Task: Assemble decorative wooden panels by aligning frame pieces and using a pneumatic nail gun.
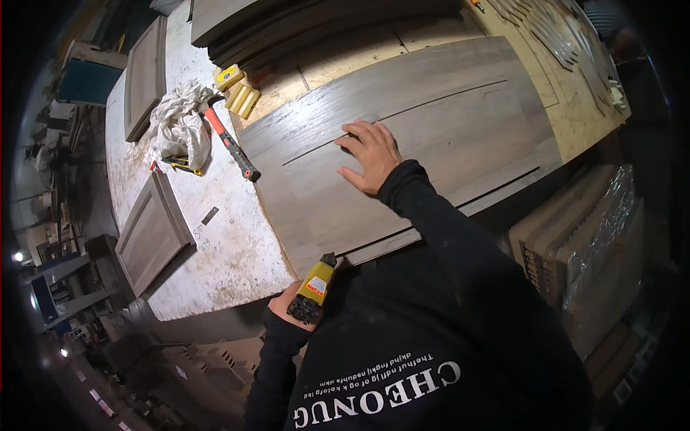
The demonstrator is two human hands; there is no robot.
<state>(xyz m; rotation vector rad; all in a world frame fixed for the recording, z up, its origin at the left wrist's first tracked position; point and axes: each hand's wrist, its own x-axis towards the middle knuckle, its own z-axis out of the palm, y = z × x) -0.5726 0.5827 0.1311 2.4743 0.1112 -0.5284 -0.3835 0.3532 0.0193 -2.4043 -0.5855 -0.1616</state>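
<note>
A large grey-brown wooden panel [431,144] with long dark grooves lies across the worktable in front of me. My right hand [371,152] rests on or just over its middle, fingers spread and slightly bent. At the panel's near left corner, my left hand [287,305] grips a yellow and black handheld tool that looks like a nail gun [315,289]. Its black nose is at the panel's near edge; whether they touch I cannot tell. Left of the panel lies a hammer [228,144] with a red and black handle.
A white rag [181,126] and yellow blocks [242,99] lie beyond the hammer. Two small framed panels [154,233] sit along the table's left edge. Stacked boards [316,29] stand at the back, thin strips [550,36] at far right. Plastic-wrapped boards [589,230] stand below right.
</note>
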